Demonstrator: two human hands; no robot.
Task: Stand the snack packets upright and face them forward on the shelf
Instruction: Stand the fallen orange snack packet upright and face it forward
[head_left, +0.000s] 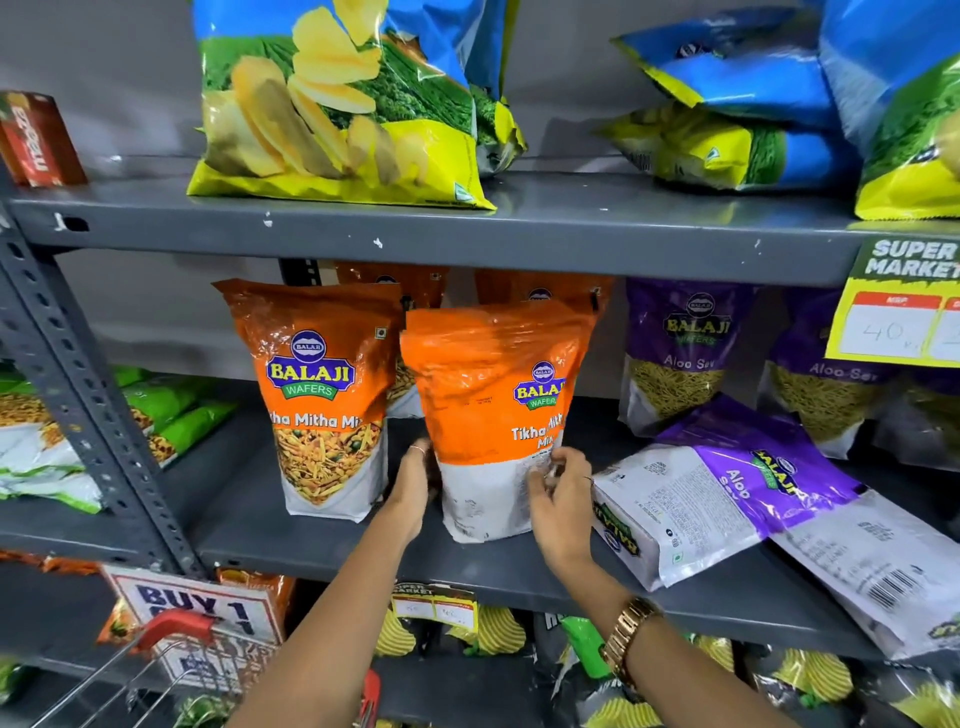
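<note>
An orange Tikha Mitha Mix packet (488, 395) stands on the grey middle shelf (322, 540), turned slightly so its front faces right. My left hand (413, 483) grips its lower left edge and my right hand (558, 499) holds its lower right edge. Another orange packet (322, 395) stands upright and faces forward just to the left. More orange packets stand behind them. To the right, two purple Aloo Sev packets (727, 499) (872, 566) lie flat on the shelf. Behind those, purple packets (685, 353) stand upright.
Blue and yellow chip bags (337, 104) fill the upper shelf, some lying down at right (727, 109). Green packets (171, 410) lie in the left bay. A yellow price tag (904, 317) hangs at right. A trolley with a red handle (176, 629) sits at lower left.
</note>
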